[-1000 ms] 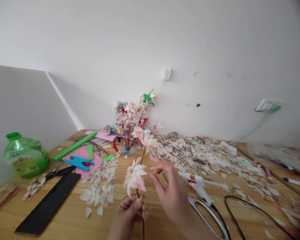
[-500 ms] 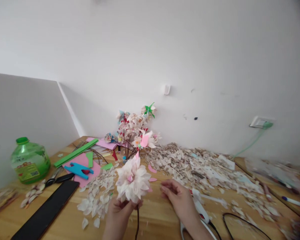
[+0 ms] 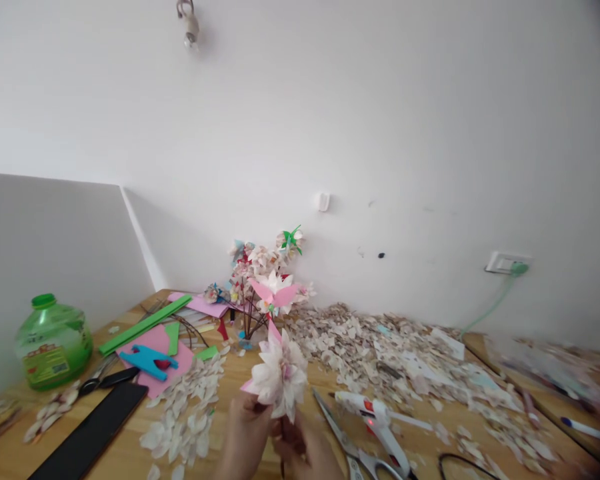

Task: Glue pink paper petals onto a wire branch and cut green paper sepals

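Observation:
A handmade flower with white petals and a few pink ones stands upright in front of me on a dark stem. My left hand is closed around it just below the petals. Beside it, my right hand is closed at the stem under the bloom, its fingers partly hidden and slightly blurred. To the right of my hands lie scissors with their blades pointing away and a white glue gun with a small red light. Loose pale petals are scattered to the left of my hands.
Behind stands a bunch of similar flowers. A large heap of dried petals spreads along the wall. On the left are a green bottle, a black phone-like slab, a blue clip-like piece and pink paper.
My right hand has moved left, from beside the flower to its stem. The flower has turned, showing a pink petal at its lower left. The view has tilted up; scissors and glue gun are uncovered.

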Tool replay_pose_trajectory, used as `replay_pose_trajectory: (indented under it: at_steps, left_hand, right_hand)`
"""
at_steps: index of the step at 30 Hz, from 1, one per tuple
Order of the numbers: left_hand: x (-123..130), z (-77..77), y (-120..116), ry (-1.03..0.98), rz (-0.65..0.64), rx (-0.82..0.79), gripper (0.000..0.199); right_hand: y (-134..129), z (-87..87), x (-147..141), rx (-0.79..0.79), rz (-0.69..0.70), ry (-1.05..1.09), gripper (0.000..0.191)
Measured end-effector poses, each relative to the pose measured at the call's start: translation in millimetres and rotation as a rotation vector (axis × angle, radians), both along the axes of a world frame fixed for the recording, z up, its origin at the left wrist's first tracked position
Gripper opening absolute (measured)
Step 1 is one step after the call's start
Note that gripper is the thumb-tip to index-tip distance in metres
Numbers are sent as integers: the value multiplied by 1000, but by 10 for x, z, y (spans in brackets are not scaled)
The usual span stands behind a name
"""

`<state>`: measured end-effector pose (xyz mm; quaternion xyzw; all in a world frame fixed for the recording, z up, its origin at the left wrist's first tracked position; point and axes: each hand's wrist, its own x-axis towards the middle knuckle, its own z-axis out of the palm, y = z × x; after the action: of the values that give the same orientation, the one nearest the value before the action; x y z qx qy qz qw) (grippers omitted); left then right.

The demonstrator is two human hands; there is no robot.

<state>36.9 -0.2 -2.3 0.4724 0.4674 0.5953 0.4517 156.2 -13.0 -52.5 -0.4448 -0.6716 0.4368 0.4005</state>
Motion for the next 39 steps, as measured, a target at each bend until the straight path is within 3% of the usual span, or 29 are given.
replay_pose_trajectory:
  at_steps: [5, 10, 17, 20, 23, 25, 30, 34, 39]
  left_hand:
    - [154, 33, 34, -81, -41, -64, 10]
    - [222, 40, 79, -132, -116, -106, 19]
    - [143, -48, 150, -179, -224, -179, 32]
    - [-5, -140, 153, -221, -221, -213, 39]
    - [-247, -173, 181, -369, -58, -250, 49]
    - [-448, -152, 227, -444, 61, -287, 46]
    - [-921, -92, 324, -500, 197, -245, 34]
    - [-1142, -151, 318, -504, 179, -301, 31]
    - [-1242, -266, 316, -419, 67, -313, 33]
  right_hand:
    - [-35, 105, 137, -12, -125, -26, 10]
    - [-21, 263, 266, 39, -213, -209, 15]
    - [-7, 267, 270, 64, -321, -337, 18]
    - [-11, 292, 258, 81, -385, -417, 16]
    - [17, 320, 226, 102, -466, -506, 13]
    - [49, 318, 183, 116, -498, -555, 14]
    - [94, 285, 14, 175, -565, -699, 14]
    - [93, 295, -136, 216, -614, -792, 14]
    - [130, 289, -287, 242, -673, -871, 13]
